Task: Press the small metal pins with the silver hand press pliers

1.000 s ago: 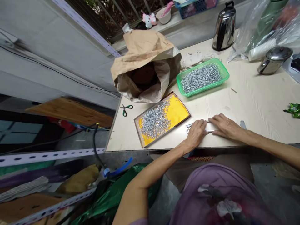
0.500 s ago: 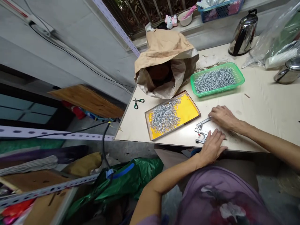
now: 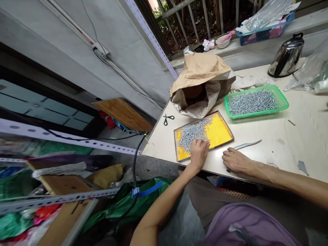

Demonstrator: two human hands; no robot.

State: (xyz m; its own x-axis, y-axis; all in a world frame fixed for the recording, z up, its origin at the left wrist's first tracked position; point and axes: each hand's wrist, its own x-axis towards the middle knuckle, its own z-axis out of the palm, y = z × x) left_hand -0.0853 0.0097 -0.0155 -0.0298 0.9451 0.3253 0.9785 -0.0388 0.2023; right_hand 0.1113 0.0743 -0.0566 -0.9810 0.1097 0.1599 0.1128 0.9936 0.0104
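Note:
My left hand [image 3: 199, 152] is over the near edge of a shallow tray [image 3: 217, 145] lined with yellow. Its fingers are curled and pressed together beside a heap of small silvery screws or pins [image 3: 191, 134]; anything held in them is too small to make out. My right hand [image 3: 237, 161] lies low on the table, right of the tray, its fingers curled over a small metal tool. Most of that tool is hidden; a dark end [image 3: 228, 170] shows under the fingers. A thin, grey, curved metal piece [image 3: 248, 145] sticks out beyond the knuckles.
A green basket [image 3: 283, 102] full of similar metal pieces stands behind. A brown paper bag [image 3: 202, 66], green-handled scissors [image 3: 168, 119] and a steel kettle [image 3: 287, 56] are on the table [image 3: 269, 131]. The table's left edge drops beside a perforated rail [image 3: 74, 140].
My left hand has moved left from the metal tool to the tray's heap. My right hand has come nearer the front edge and now covers most of the tool. The view has shifted left.

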